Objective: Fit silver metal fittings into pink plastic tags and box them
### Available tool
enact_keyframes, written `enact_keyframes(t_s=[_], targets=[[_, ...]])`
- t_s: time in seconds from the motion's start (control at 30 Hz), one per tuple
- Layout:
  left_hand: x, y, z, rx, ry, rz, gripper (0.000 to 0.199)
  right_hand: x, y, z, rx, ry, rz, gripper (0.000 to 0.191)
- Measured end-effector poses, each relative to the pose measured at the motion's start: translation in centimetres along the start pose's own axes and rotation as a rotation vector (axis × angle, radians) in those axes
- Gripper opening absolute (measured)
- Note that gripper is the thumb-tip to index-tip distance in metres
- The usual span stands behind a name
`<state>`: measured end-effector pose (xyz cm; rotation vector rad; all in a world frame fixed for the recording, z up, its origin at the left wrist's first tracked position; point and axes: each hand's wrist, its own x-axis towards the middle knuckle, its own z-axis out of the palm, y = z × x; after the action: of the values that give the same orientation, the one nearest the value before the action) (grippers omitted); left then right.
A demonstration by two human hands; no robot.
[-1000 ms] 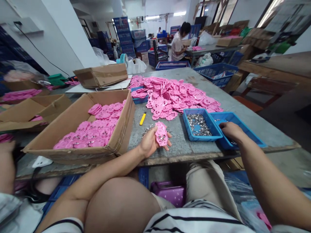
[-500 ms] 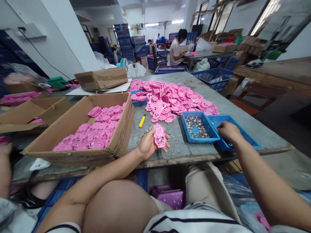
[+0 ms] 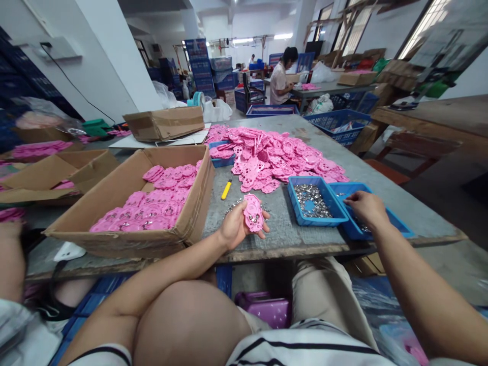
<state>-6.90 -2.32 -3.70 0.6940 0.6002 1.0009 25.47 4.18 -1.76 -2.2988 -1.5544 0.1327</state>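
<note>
My left hand (image 3: 233, 223) holds a flat pink plastic piece (image 3: 253, 212) with a wavy edge, small holes and shiny metal bits near its lower end. The thumb lies on its edge and the fingers are behind it. Over the right blue tray (image 3: 398, 226), my right hand (image 3: 366, 207) has its fingertips pinched together; anything between them is too small to make out. Small metal parts lie in that tray. Beside it, the left blue tray (image 3: 313, 221) holds many silvery metal parts (image 3: 318, 199). More loose metal bits lie on the table behind my left hand.
A heap of pink pieces (image 3: 282, 152) covers the table's middle. A yellow-handled tool (image 3: 226, 190) lies before it. At left stands a cardboard box (image 3: 125, 246) with stacked pink pieces. Another person's arm (image 3: 11, 264) shows at far left; a co-worker (image 3: 281, 84) sits farther back.
The whole view has shifted slightly to the right. My right hand stays at the right tray with only a small movement; my left hand keeps hold of the pink plastic piece.
</note>
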Motion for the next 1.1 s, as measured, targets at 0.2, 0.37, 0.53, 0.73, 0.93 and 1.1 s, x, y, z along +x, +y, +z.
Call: enact_keyframes(t_s=[0.2, 0.37, 0.53, 0.73, 0.93, 1.1], targets=[[-0.1, -0.2, 0.0, 0.018, -0.004, -0.016, 0.028, -1.6, -2.4, -2.6, 0.359, 0.233, 0.121, 0.022], [0.1, -0.6, 0.1, 0.129, 0.047, 0.032, 0.041, -5.1, -6.5, -0.9, 0.823, 0.000, -0.179, 0.017], [0.0, -0.7, 0.2, 0.172, 0.108, 0.017, 0.055, -9.0, -10.0, 3.3, 0.921, -0.212, -0.632, 0.024], [0.1, -0.6, 0.0, 0.138, 0.183, 0.067, 0.054, -10.6, -11.6, 5.8, 0.601, -0.073, -0.909, 0.018], [0.2, -0.5, 0.2, 0.101, 0.271, 0.109, 0.050, -10.8, -11.7, 6.8, 0.448, 0.000, -0.970, 0.019], [0.3, -0.6, 0.2, 0.092, 0.295, 0.096, 0.049, -11.4, -11.8, 7.5, 0.528, 0.038, -0.989, 0.018]])
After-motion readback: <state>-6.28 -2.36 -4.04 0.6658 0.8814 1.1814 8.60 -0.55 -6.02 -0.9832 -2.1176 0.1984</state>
